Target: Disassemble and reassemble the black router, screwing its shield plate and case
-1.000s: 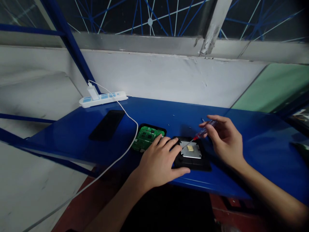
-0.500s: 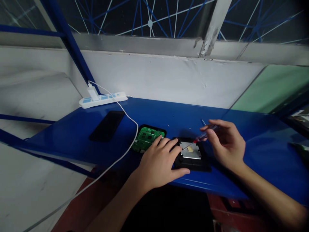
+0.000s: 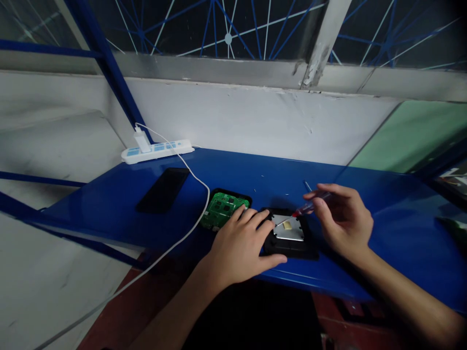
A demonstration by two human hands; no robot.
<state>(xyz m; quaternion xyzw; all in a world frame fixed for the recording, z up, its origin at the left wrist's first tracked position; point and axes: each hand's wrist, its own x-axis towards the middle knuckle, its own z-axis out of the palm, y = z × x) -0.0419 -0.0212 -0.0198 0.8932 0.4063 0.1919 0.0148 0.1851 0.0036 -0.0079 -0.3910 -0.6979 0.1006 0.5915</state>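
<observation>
My right hand (image 3: 345, 221) pinches a screwdriver (image 3: 306, 207) with a clear handle and a red collar. Its thin shaft slants down to the left edge of a silver metal plate (image 3: 294, 234), which sits in a black plastic casing (image 3: 310, 252) and carries a small yellowish pad (image 3: 288, 225). My left hand (image 3: 239, 248) lies with fingers spread over the casing's left side, the index fingertip close to the screwdriver tip. Beyond my left fingers is a green circuit board (image 3: 222, 206) in a black shell, partly covered by that hand.
On the blue table (image 3: 233, 167) a black phone-like slab (image 3: 163, 189) lies to the left. A white cable (image 3: 182, 237) runs past the board from a power strip (image 3: 156, 150). Small screws (image 3: 262, 176) lie beyond the casing, and a thin metal rod (image 3: 307, 184) stands out behind my right hand.
The view has shifted very slightly. Both hands and the screwdriver stay almost where they were, with the tip still at the plate's left edge.
</observation>
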